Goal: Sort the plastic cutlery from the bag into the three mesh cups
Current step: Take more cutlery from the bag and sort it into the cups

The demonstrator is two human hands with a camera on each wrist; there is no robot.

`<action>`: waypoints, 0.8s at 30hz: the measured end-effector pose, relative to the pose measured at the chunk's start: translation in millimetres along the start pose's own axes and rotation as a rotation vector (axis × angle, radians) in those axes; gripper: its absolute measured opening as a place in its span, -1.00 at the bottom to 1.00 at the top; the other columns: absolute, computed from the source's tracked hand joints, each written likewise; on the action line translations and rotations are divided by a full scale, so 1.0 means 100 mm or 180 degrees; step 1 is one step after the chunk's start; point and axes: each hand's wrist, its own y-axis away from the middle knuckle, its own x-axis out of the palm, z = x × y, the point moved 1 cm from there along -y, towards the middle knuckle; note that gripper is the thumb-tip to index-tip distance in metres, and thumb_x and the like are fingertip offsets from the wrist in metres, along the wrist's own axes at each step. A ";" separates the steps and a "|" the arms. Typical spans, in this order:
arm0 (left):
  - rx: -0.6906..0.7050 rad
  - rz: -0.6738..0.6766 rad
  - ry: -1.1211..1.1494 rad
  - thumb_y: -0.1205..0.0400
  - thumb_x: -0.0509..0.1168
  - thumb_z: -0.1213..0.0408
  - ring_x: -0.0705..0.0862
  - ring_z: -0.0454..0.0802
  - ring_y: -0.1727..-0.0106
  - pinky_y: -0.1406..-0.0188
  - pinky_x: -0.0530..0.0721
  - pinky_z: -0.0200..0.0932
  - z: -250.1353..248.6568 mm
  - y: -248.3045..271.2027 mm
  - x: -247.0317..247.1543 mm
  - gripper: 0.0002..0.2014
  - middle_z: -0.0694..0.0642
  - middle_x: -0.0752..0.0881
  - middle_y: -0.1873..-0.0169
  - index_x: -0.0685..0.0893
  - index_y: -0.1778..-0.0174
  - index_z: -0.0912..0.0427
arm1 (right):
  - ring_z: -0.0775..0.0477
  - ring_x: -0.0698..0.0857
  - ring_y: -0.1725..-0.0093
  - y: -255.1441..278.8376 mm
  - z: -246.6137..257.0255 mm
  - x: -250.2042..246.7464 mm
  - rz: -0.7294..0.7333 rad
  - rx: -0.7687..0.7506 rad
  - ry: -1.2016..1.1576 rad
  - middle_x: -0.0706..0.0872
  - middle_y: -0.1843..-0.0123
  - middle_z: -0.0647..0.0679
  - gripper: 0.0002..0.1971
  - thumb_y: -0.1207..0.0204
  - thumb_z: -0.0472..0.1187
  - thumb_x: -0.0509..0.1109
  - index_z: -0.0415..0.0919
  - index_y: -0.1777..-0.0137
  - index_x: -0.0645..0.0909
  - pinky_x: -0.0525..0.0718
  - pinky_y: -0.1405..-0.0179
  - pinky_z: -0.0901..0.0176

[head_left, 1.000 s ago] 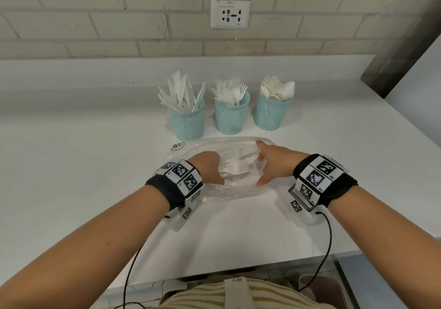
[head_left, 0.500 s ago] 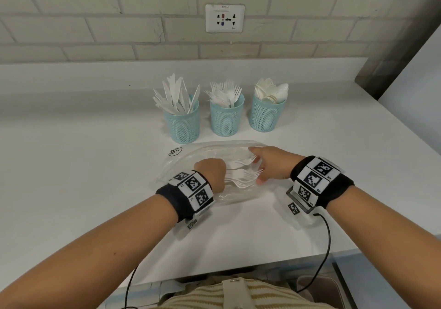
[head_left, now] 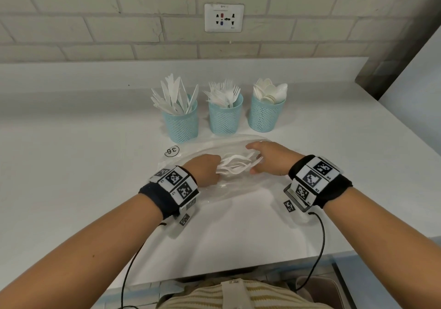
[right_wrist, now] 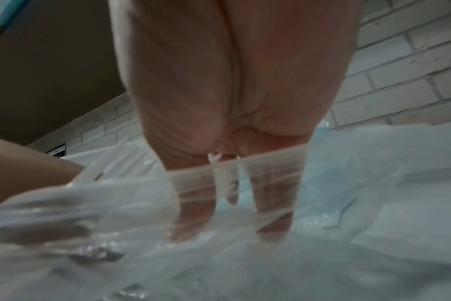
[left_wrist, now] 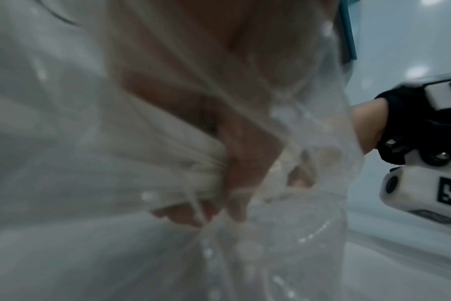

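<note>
Your left hand (head_left: pixel 207 169) is curled round a bundle of white plastic forks (head_left: pixel 235 165) inside the clear bag (head_left: pixel 238 189), which lies flat on the white counter (head_left: pixel 71 165). Your right hand (head_left: pixel 269 157) sits just right of that grip, fingers and thumb closed on the tine end of the bundle; the right wrist view shows the film draped over those fingers (right_wrist: pixel 191 203), so you cannot tell from it how much is fork and how much is bag. Beyond the grip, past the bag's far edge, stand the three mesh cups: knives (head_left: pixel 182 123) to the left, forks (head_left: pixel 225 117) straight ahead, spoons (head_left: pixel 263 115) to the right, each already well filled and standing close together. Left of the grip the counter is open; behind your wrists it runs to its near edge.

Compared with half a second ago, your hands have drawn closer and the bundle is gathered tighter between them. A second ago your right hand lay more open on the film.

A pale brick wall with a socket plate (head_left: pixel 223 18) backs the counter.
</note>
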 end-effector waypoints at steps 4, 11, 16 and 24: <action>0.0011 -0.0126 0.0290 -0.62 0.27 0.21 0.62 0.13 -0.13 0.08 0.39 -0.21 -0.02 -0.01 -0.02 -0.76 0.21 0.67 -0.12 0.57 -0.13 0.27 | -0.09 0.60 -0.29 -0.04 0.01 0.03 -0.0260 -0.0155 -0.0205 0.60 -0.36 -0.13 -0.48 -0.45 -0.27 0.48 -0.16 -0.42 0.49 0.49 -0.30 0.20; 0.0165 -0.0368 0.0743 -0.59 0.36 0.14 0.66 0.13 0.04 0.12 0.49 -0.17 -0.06 0.00 -0.09 -0.71 0.23 0.71 -0.04 0.58 -0.08 0.28 | 0.03 0.65 -0.10 -0.04 0.09 -0.10 -0.0732 -0.0486 -0.0569 0.66 -0.26 -0.04 -0.23 -0.35 -0.19 0.57 -0.07 -0.54 0.32 0.50 -0.14 0.25; 0.0276 -0.0326 0.0848 -0.64 0.30 0.09 0.59 -0.11 0.33 0.32 0.51 -0.28 0.02 0.13 -0.28 -0.82 0.02 0.63 0.18 0.53 0.10 0.12 | 0.15 0.54 0.32 0.04 -0.01 -0.35 -0.0517 -0.0477 -0.0702 0.58 -0.34 0.08 -0.32 -0.32 -0.23 0.60 -0.02 -0.45 0.45 0.52 0.21 0.43; 0.0657 -0.0340 0.1218 -0.62 0.35 0.12 0.61 -0.33 0.37 0.36 0.46 -0.52 0.03 0.28 -0.47 -0.89 -0.24 0.67 0.40 0.60 0.17 0.02 | 0.03 0.77 0.40 0.15 -0.20 -0.50 -0.0202 -0.0094 -0.2524 0.83 0.01 -0.05 -0.75 -0.61 -0.07 0.27 -0.12 -0.18 0.66 0.75 0.38 0.26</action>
